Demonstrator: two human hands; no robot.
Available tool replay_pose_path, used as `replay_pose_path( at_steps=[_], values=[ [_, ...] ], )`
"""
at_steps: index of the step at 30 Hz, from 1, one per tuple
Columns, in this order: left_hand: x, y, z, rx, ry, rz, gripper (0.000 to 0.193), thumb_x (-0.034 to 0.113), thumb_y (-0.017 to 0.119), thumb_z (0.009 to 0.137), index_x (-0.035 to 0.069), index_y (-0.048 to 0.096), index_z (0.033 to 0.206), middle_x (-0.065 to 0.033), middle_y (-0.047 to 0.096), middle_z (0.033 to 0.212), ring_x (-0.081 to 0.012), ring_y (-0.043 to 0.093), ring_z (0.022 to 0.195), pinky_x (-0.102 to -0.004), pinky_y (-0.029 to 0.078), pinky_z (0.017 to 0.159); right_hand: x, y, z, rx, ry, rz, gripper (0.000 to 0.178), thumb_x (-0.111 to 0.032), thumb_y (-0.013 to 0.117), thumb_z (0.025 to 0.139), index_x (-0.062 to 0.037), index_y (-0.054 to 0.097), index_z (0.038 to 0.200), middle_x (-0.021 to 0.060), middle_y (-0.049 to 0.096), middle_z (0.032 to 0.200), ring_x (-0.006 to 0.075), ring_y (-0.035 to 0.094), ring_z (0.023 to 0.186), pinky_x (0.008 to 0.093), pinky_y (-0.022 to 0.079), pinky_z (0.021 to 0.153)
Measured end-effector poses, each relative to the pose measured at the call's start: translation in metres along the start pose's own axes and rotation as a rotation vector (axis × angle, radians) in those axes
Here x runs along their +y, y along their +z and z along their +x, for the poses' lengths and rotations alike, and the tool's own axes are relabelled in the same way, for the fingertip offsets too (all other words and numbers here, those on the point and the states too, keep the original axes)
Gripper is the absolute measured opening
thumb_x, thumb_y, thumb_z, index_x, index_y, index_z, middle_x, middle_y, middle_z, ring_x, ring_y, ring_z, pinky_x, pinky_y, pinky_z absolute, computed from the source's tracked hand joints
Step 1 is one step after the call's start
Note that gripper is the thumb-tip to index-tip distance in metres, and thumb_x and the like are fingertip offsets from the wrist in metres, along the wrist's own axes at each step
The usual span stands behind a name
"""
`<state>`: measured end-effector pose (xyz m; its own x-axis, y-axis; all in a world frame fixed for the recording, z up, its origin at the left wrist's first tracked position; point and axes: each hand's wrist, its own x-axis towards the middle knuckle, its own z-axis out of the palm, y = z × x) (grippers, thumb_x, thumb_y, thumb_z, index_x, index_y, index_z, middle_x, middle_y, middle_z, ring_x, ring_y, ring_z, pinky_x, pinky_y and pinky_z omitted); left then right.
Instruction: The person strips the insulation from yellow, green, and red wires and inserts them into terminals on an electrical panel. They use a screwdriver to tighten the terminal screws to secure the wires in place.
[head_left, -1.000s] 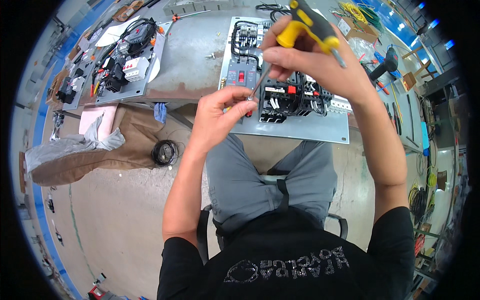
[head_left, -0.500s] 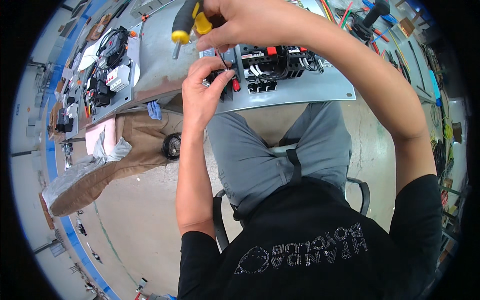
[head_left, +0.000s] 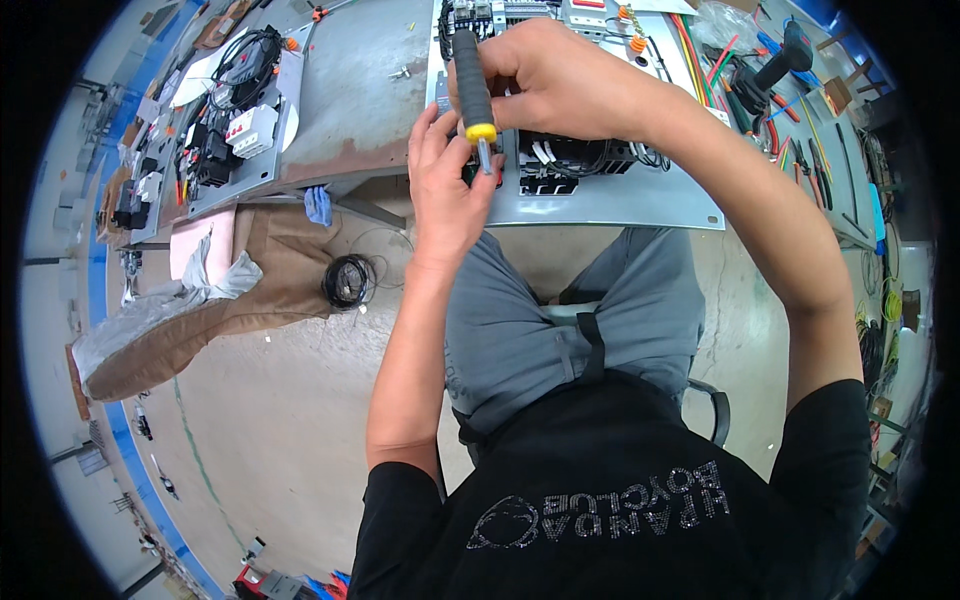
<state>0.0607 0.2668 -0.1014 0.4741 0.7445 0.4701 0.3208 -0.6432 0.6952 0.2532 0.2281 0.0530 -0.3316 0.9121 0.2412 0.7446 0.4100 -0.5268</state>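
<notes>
Grasping black-and-yellow tool (head_left: 472, 80) in right hand (head_left: 550, 85); curling left hand (head_left: 447, 180), cannot tell on what, near panel's (head_left: 665, 205) left edge; hemmed rightward by wired components (head_left: 568, 158), with grey metal (head_left: 600, 208) along front edge.

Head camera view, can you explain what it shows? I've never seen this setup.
No robot here: just a person's bare hands, filmed by a wide fisheye camera on their head looking down, so straight edges bend. The right hand grips a black-handled, yellow-collared hand tool with a metal tip. The left hand is close to that tip; whether it holds anything is hidden. Beneath them lies a flat grey metal panel carrying black electrical parts. Further left, a white boxy electrical part sits on another grey panel.
</notes>
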Motion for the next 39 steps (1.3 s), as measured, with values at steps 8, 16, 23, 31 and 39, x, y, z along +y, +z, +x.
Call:
replay_pose_path(
  at_steps=[8, 16, 23, 31, 39],
  values=[
    [0.007, 0.002, -0.004, 0.037, 0.032, -0.009, 0.044, 0.0, 0.074, 0.08, 0.009, 0.073, 0.123, -0.0121, 0.062, 0.142, -0.0416, 0.044, 0.145, -0.0532, 0.037, 0.121, 0.004, 0.006, 0.0, -0.048, -0.043, -0.028, 0.023, -0.015, 0.077, 0.091, -0.0012, 0.073, 0.108, 0.0166, 0.073, 0.092, 0.035, 0.072, 0.085, 0.0411, 0.058, 0.078],
    [0.004, 0.004, -0.002, 0.1, 0.151, 0.109, 0.043, 0.003, 0.078, 0.083, 0.003, 0.068, 0.124, -0.0174, 0.061, 0.137, -0.041, 0.05, 0.138, -0.0499, 0.041, 0.115, 0.008, 0.016, -0.002, -0.044, -0.072, -0.118, 0.025, -0.017, 0.078, 0.09, -0.0014, 0.073, 0.108, 0.016, 0.073, 0.09, 0.0343, 0.071, 0.082, 0.0399, 0.056, 0.076],
    [0.005, 0.006, -0.005, 0.127, 0.12, 0.168, 0.069, 0.01, 0.085, 0.08, 0.0, 0.055, 0.141, -0.0239, 0.052, 0.148, -0.0432, 0.046, 0.142, -0.0507, 0.039, 0.118, 0.018, 0.021, 0.001, -0.013, -0.065, -0.137, 0.027, -0.018, 0.079, 0.09, -0.001, 0.072, 0.11, 0.0155, 0.074, 0.091, 0.0327, 0.071, 0.079, 0.0387, 0.056, 0.074],
    [0.002, 0.001, -0.014, 0.06, 0.015, 0.159, 0.081, 0.022, 0.086, 0.081, 0.0, 0.051, 0.15, -0.028, 0.039, 0.162, -0.0461, 0.046, 0.145, -0.0513, 0.043, 0.117, 0.017, 0.022, 0.008, 0.119, -0.02, -0.124, 0.033, -0.028, 0.085, 0.09, 0.0032, 0.076, 0.097, 0.0147, 0.069, 0.073, 0.024, 0.062, 0.063, 0.0346, 0.05, 0.061],
    [0.002, -0.002, -0.013, 0.057, 0.016, 0.162, 0.074, 0.021, 0.081, 0.084, 0.005, 0.054, 0.151, -0.0259, 0.041, 0.163, -0.0428, 0.053, 0.142, -0.0466, 0.05, 0.111, 0.025, 0.022, 0.006, 0.154, -0.125, -0.206, 0.034, -0.029, 0.084, 0.09, -0.0001, 0.078, 0.109, 0.0122, 0.072, 0.09, 0.0209, 0.064, 0.075, 0.0334, 0.052, 0.067]
  ],
)
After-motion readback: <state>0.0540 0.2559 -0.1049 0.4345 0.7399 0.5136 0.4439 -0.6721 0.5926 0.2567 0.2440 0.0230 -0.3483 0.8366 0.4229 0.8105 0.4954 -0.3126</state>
